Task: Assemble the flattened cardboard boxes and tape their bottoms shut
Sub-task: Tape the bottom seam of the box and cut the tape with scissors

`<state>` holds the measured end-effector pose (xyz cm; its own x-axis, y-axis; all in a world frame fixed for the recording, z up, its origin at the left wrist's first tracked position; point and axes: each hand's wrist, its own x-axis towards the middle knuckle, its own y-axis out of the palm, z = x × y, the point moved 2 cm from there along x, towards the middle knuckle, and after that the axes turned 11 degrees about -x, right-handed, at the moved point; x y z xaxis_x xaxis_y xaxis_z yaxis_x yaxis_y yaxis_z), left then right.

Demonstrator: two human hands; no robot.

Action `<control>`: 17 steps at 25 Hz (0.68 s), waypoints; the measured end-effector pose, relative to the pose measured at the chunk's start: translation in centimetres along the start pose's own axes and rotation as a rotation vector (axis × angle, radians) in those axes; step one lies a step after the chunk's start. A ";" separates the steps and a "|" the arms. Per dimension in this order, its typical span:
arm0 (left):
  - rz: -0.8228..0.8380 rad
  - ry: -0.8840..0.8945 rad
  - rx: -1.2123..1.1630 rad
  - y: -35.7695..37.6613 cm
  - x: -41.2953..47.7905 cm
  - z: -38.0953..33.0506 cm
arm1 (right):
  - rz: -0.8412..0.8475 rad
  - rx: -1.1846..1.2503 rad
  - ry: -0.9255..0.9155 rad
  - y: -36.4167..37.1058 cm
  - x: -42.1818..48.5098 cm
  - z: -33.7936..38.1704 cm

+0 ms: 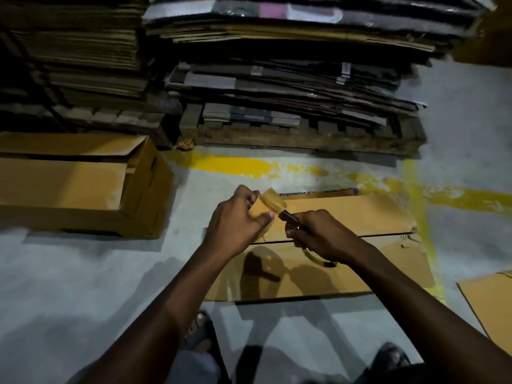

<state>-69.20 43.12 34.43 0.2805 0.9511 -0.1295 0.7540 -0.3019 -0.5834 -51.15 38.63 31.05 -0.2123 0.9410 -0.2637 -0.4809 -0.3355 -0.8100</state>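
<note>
On my feed, the left hand (235, 221) and right hand (318, 232) run back into forearms (155, 314) that are bare all the way to the edge of my view. Lower down I see a dark strapped sandal (200, 332) on the left side, and dark footwear (391, 357) on the right, too blurred to make out. Greyish-blue trousers (194, 367) cover the left leg.

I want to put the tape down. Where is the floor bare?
The floor is bare between the left box and the flat box, also below the left box, nearer you. Beyond the yellow line, the stacks of cardboard crowd the back.
</note>
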 end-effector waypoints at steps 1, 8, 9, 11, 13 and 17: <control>0.015 -0.015 -0.029 0.3 0.1 0.0 | 0.017 -0.041 -0.011 -0.1 -0.1 -0.1; 0.086 -0.117 -0.311 -0.2 1.1 0.9 | 0.031 0.239 0.022 -0.2 0.2 -0.7; 0.058 -0.129 -0.313 -0.3 1.1 0.9 | -0.027 0.184 0.009 -0.3 0.2 -0.5; -0.025 -0.163 -0.290 -0.3 1.2 1.1 | -0.201 -0.036 -0.002 -0.1 0.5 -0.3; -0.059 -0.232 -0.263 -0.2 1.1 1.5 | -0.399 -0.154 0.080 0.3 1.1 -0.8; -0.006 -0.241 -0.080 0.2 1.1 2.7 | -0.398 -0.183 0.237 2.8 4.4 -5.7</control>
<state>-70.31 44.31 31.98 0.1336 0.9383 -0.3191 0.8025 -0.2914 -0.5207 -48.60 42.13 24.63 0.1670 0.9859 -0.0102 -0.3238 0.0450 -0.9451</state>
